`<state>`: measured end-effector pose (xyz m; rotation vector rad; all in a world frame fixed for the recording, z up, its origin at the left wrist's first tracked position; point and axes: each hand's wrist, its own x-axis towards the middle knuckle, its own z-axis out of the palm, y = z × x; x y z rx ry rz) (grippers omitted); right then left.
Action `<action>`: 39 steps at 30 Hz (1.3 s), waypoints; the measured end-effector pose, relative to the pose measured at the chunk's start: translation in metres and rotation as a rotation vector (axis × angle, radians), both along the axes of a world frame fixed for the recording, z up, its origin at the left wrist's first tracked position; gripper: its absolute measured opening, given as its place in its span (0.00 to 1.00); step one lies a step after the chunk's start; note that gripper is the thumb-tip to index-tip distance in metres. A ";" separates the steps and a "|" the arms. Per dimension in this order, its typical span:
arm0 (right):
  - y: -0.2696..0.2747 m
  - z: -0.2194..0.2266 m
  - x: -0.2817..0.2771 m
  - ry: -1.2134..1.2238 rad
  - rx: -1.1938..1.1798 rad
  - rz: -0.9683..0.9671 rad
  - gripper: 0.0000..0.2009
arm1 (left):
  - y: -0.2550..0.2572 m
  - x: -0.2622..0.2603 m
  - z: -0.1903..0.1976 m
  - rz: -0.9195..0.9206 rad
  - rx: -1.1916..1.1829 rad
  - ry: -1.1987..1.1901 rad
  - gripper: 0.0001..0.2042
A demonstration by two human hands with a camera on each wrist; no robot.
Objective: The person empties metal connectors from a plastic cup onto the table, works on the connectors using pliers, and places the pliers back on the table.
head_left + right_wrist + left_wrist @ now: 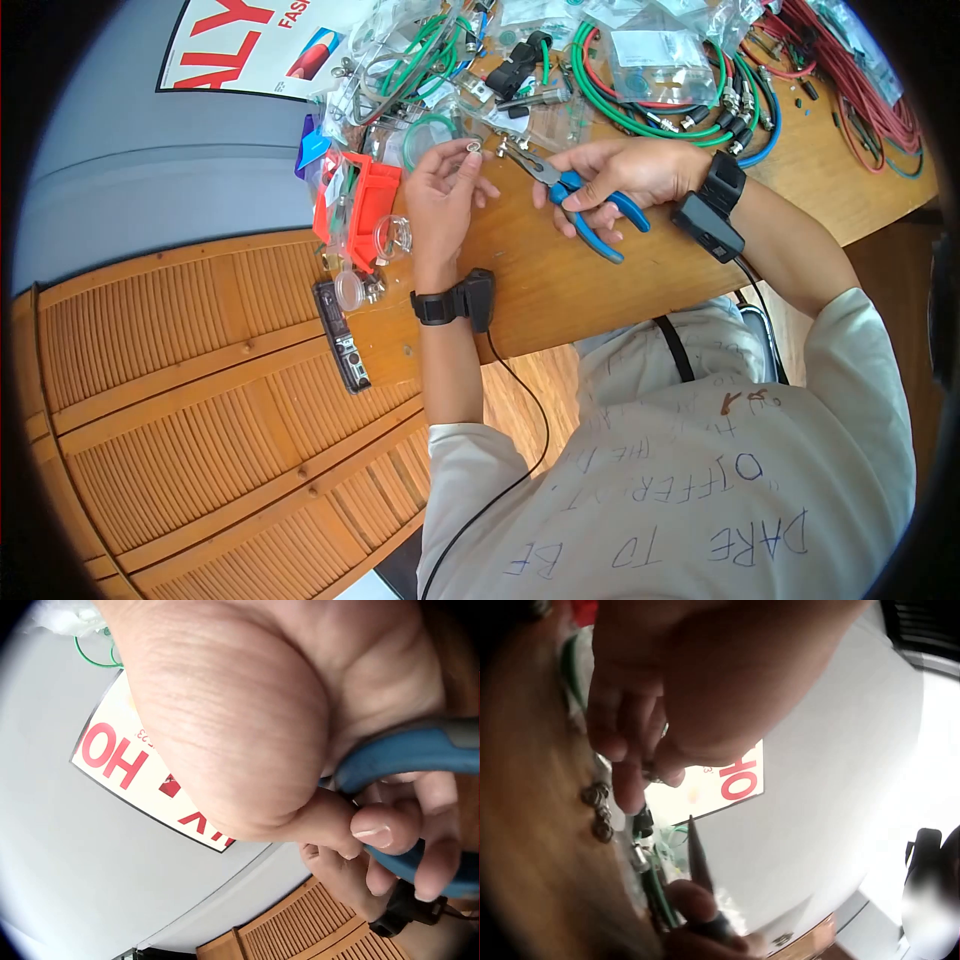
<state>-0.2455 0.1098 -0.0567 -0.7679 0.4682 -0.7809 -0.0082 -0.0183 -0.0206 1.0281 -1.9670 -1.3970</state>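
Observation:
In the head view the left hand [447, 190] pinches a small metal ring-like part [473, 147] between thumb and finger. To its right, the right hand [625, 178] grips blue-handled pliers [592, 215], whose metal nose points toward the left hand without touching it. In the right wrist view the fingers curl round the blue handles [405, 754]. The left wrist view shows the left hand [697, 682] over the part, mostly hiding it, with the dark plier nose [697, 855] below. Several small metal pieces [598, 810] lie on the table there.
Coiled green cables [600, 95], clear bags [660, 60] and connectors crowd the table's back. Red cables [850, 80] lie at the far right. A red bin [374, 205], a clear jar [393, 237] and a dark tool [341, 337] stand or lie along the left edge.

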 end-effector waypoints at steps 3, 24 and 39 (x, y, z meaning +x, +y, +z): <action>0.001 0.000 0.002 -0.002 -0.020 0.053 0.17 | -0.004 0.002 -0.020 -0.072 0.246 0.304 0.14; 0.003 0.006 0.002 0.076 0.008 0.100 0.14 | 0.003 0.001 -0.027 -0.198 0.406 0.398 0.14; 0.001 0.003 0.001 0.079 -0.019 0.083 0.16 | -0.004 0.008 -0.029 -0.119 0.379 0.457 0.18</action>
